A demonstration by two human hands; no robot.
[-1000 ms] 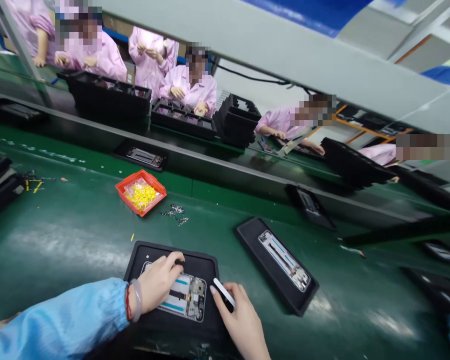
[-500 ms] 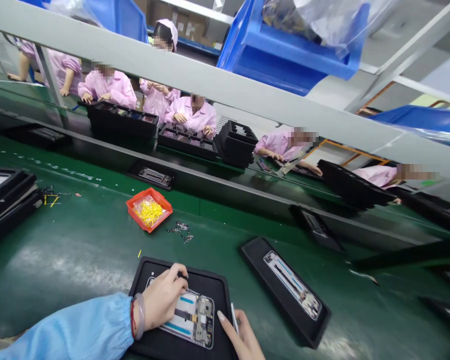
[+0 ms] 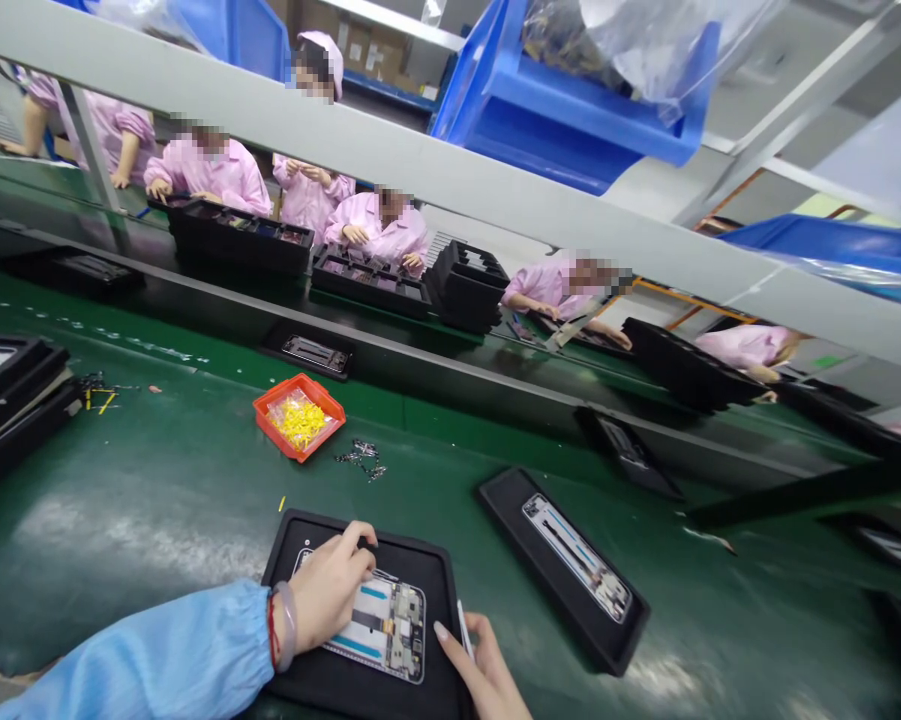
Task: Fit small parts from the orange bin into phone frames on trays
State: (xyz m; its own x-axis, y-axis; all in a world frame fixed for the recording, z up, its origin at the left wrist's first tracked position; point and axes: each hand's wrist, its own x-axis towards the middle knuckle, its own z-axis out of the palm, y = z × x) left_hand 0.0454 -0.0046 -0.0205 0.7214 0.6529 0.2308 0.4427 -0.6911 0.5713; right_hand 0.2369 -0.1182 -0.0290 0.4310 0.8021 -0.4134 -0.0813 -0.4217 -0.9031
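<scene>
A black tray (image 3: pixel 420 560) lies on the green bench at the bottom centre and carries an open phone frame (image 3: pixel 386 628) with bare circuit boards. My left hand (image 3: pixel 330 585), in a light blue sleeve with a bracelet, rests on the frame's left end with fingers curled and pinched at its upper edge. My right hand (image 3: pixel 484 675) sits at the tray's right edge, pinching a thin white stick (image 3: pixel 463 628) that stands nearly upright.
A second black tray (image 3: pixel 510 500) with a phone frame lies to the right. An orange tray of yellow parts (image 3: pixel 298 417) and several small metal parts (image 3: pixel 360 459) sit behind. Black trays (image 3: pixel 7 400) stack at left. People in pink work across the conveyor.
The view tilted up over the second, showing blue bins overhead. My right hand slid lower and turned the white stick more upright. My left hand stayed on the phone frame.
</scene>
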